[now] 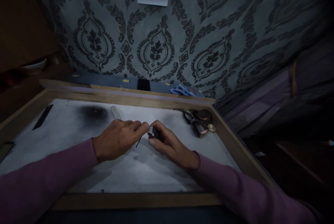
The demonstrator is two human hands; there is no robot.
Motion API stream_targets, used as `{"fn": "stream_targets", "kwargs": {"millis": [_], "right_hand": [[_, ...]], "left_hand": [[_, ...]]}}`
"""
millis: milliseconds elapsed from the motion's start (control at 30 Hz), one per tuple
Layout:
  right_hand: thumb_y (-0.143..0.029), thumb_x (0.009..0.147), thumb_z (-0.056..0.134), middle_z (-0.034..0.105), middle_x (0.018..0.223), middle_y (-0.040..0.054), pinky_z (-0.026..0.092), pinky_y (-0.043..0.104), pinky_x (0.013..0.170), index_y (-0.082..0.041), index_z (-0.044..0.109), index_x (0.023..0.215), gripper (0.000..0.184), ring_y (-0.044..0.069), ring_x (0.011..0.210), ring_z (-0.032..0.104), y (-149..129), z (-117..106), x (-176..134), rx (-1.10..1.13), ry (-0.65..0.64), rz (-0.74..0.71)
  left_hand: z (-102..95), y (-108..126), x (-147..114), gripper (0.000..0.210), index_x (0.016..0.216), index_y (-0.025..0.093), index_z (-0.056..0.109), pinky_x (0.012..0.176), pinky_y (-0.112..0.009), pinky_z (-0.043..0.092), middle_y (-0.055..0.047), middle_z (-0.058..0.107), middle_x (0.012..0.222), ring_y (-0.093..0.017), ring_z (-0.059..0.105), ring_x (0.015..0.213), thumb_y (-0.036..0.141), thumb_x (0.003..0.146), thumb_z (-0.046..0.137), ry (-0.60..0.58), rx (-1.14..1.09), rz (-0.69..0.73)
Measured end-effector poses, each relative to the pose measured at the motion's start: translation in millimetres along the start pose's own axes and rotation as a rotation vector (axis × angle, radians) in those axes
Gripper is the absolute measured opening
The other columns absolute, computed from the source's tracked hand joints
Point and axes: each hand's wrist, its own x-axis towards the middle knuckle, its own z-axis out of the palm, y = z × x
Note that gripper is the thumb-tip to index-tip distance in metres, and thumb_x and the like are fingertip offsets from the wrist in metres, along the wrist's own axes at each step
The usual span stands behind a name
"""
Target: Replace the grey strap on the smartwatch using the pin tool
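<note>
My right hand (173,145) is closed around what looks like a dark wristwatch (156,133), its edge showing between thumb and fingers. Close against it, my left hand (121,138) is closed with its fingertips pinched together; a small pale bit shows at the tips, too little to name. Below the fingertips a thin dark strip (138,142) slants down; whether a hand holds it is unclear. Behind my left hand a pale flat strip (115,112) sticks out, partly hidden. Several wristwatches (199,121) lie piled at the right of the white work surface (114,178).
A wooden rim (146,201) borders the surface. On it lie a black strip (43,117) and a dark flat object (6,149) at left. Beyond the back rim are a black phone-like object (144,85) and a blue cloth (182,90), before a patterned wall (156,48).
</note>
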Motion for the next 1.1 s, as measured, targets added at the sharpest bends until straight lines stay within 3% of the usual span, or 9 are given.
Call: {"fn": "stream_targets", "kwargs": {"millis": [300,767,900,1000,1100], "right_hand": [[-0.051,0.093,0.054,0.039,0.070,-0.0048,0.030,0.027,0.058,-0.021,0.047,0.089,0.031,0.012,0.063,0.036,0.6,-0.2,0.0,-0.112,0.043,-0.015],[-0.057,0.092,0.053,0.040,0.065,-0.0062,0.028,0.025,0.054,-0.021,0.047,0.086,0.037,0.011,0.056,0.034,-0.1,-1.0,-1.9,-0.220,0.045,-0.042],[-0.050,0.092,0.056,0.045,0.067,-0.0054,0.032,0.024,0.055,-0.020,0.050,0.092,0.030,0.011,0.057,0.040,-1.5,0.1,-2.3,-0.262,0.079,-0.052],[-0.045,0.091,0.059,0.050,0.069,-0.0043,0.034,0.024,0.055,-0.020,0.053,0.096,0.026,0.011,0.058,0.045,-1.0,1.1,-2.4,-0.307,0.146,-0.059],[-0.040,0.091,0.061,0.053,0.069,-0.0034,0.035,0.024,0.055,-0.020,0.054,0.096,0.021,0.011,0.058,0.048,2.4,2.4,-2.4,-0.341,0.191,-0.065]], "left_hand": [[0.5,0.5,0.5,0.016,0.099,0.015,0.045,0.043,-0.025,0.034,0.000,0.061,0.068,-0.017,0.060,0.053,0.002,0.093,0.038,0.080,0.107,0.061],[0.7,1.4,-1.0,0.020,0.098,0.017,0.047,0.043,-0.024,0.034,0.001,0.062,0.065,-0.014,0.058,0.053,0.004,0.094,0.033,0.100,0.189,0.094],[1.7,1.1,-0.4,0.020,0.092,0.019,0.045,0.044,-0.025,0.027,0.003,0.056,0.061,-0.013,0.052,0.049,0.008,0.098,0.030,0.107,-0.061,-0.016],[2.8,2.2,2.2,0.020,0.086,0.019,0.045,0.048,-0.023,0.028,0.007,0.046,0.058,-0.010,0.045,0.047,0.021,0.102,0.034,0.094,-0.490,-0.273],[4.4,6.2,6.7,0.024,0.082,0.019,0.047,0.055,-0.022,0.034,0.006,0.046,0.065,-0.009,0.046,0.057,0.033,0.100,0.041,0.040,-0.918,-0.473]]}}
